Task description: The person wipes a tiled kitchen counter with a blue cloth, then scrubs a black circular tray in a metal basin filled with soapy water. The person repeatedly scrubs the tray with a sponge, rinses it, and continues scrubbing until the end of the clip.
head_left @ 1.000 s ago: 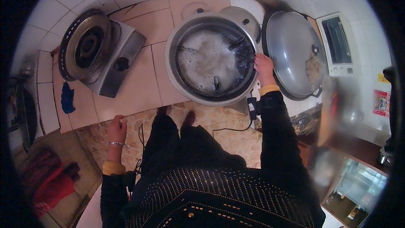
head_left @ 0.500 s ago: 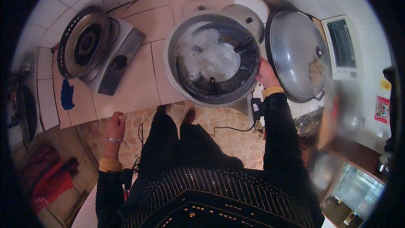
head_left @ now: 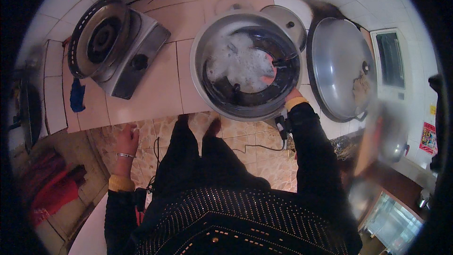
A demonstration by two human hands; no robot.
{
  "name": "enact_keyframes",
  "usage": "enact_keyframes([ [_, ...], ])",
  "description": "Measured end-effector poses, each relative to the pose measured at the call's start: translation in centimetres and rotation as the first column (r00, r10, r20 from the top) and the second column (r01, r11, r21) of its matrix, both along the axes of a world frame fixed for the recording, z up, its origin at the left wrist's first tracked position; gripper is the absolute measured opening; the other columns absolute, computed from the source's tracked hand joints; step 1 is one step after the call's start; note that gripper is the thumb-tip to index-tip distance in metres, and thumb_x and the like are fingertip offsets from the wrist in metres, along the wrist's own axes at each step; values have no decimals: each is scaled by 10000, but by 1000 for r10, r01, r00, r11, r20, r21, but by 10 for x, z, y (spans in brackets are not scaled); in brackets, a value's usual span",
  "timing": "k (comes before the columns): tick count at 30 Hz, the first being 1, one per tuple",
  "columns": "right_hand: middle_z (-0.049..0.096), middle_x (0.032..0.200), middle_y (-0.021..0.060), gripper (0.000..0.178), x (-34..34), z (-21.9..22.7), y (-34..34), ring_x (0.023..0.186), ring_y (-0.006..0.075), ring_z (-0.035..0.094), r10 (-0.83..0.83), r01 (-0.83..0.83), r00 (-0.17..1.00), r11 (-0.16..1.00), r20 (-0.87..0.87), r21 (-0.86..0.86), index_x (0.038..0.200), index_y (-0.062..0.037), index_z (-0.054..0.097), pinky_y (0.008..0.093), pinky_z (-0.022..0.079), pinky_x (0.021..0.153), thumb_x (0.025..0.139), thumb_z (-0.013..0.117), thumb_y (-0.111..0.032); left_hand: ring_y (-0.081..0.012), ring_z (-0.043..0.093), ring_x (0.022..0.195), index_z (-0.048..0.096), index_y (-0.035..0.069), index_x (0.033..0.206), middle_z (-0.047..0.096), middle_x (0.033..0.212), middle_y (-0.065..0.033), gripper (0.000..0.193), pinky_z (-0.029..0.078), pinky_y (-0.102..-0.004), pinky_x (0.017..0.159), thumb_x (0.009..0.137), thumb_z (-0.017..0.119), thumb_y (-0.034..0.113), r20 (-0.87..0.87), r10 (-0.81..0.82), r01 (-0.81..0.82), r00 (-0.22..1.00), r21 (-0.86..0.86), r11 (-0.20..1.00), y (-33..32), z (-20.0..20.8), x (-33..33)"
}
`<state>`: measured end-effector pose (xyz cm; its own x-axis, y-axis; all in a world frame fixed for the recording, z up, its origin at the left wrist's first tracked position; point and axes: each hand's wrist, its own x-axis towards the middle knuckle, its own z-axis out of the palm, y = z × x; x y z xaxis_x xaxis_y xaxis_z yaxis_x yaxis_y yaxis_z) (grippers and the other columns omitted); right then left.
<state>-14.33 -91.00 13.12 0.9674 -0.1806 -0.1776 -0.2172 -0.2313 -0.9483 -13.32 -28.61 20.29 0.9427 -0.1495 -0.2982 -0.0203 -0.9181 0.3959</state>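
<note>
A large grey metal basin (head_left: 200, 85) stands at the counter's front edge. Foamy water (head_left: 231, 68) fills its middle, over a dark ring-shaped piece (head_left: 283, 78) with short prongs; its kind is hard to tell. A pinkish-red patch (head_left: 270, 72) shows at the foam's right edge. My right hand (head_left: 292, 95) grips the basin's lower right rim, its fingers mostly hidden. My left hand (head_left: 126, 139) hangs in front of the counter, wearing a bracelet. Its fingers are loosely bent, the thumb is apart, and nothing shows in it.
A gas stove (head_left: 134, 61) sits at left, a blue cloth (head_left: 77, 95) beside it. Right of the basin are a round lid (head_left: 289, 21) and a big covered pan (head_left: 337, 61). A black plug (head_left: 281, 125) with its cable hangs below the basin. Red cloth (head_left: 56, 186) lies lower left.
My right hand has slid down along the basin's right rim. The pinkish-red patch has appeared in the foam. The view has shifted slightly; my left hand hangs in nearly the same place.
</note>
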Motion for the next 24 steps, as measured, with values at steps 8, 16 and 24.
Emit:
enact_keyframes([
  [8, 615, 1266, 137, 437, -18, -38, -7, 1181, 309, 569, 4, -5, 1000, 986, -7, -168, 1279, -64, 572, 409, 447, 1018, 896, 642, -261, -280, 635, 673, 636, 118, 1081, 633, 728, -116, 226, 507, -405, 611, 879, 668, 215, -22, 23, -22, 1000, 40, 999, -15, 2, -2],
  [16, 620, 1248, 161, 415, -17, -13, -38, 1183, 338, 571, 91, -88, 996, 891, -15, -446, 1262, -86, 587, 421, 469, 998, 880, 640, -241, -288, 641, 664, 633, 96, 1059, 646, 738, -132, 196, 506, -405, 603, 883, 650, 180, 95, 29, -20, 995, -87, 996, -7, 8, 4],
  [24, 679, 1102, 140, 387, -16, 105, -19, 1026, 276, 647, -62, -186, 869, 879, -491, -440, 1169, 4, 621, 380, 524, 906, 855, 677, -215, -274, 648, 658, 629, 80, 1080, 633, 699, -118, 234, 508, -397, 614, 861, 670, 153, 149, -86, 122, 985, -252, 960, -34, 32, 38],
])
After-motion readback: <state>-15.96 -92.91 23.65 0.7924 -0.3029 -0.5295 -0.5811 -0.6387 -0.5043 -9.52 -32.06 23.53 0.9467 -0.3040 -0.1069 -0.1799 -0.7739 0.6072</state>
